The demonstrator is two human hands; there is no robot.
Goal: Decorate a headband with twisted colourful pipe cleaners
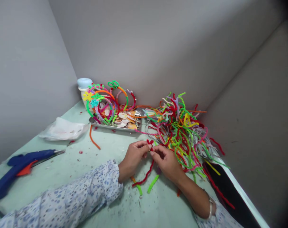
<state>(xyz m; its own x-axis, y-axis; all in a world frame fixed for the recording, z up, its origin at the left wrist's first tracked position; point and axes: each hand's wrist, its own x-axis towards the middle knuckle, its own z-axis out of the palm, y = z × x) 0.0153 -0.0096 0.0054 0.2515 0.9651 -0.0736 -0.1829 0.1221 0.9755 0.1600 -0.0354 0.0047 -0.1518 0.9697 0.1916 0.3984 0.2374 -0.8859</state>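
Near the middle of the table, my left hand (135, 155) pinches a small looped shape of red pipe cleaner (150, 143) between thumb and finger. My right hand (166, 161) meets it from the right, its fingertips closed on the lower part of the same red piece. A long red tail (147, 175) hangs down from between the hands and curves to the left. Beneath lie short green pieces (153, 184) and an orange piece. To the right of my hands spreads a large tangled heap of colourful pipe cleaners (182, 139).
A blue glue gun (22, 167) lies at the left, near a white plastic bag (64, 129). Behind are a metal tray (115, 127) of cutouts, colourful fuzzy hoops (127, 98) and a blue-lidded container (84, 83). A black object (232, 190) lies along the right edge.
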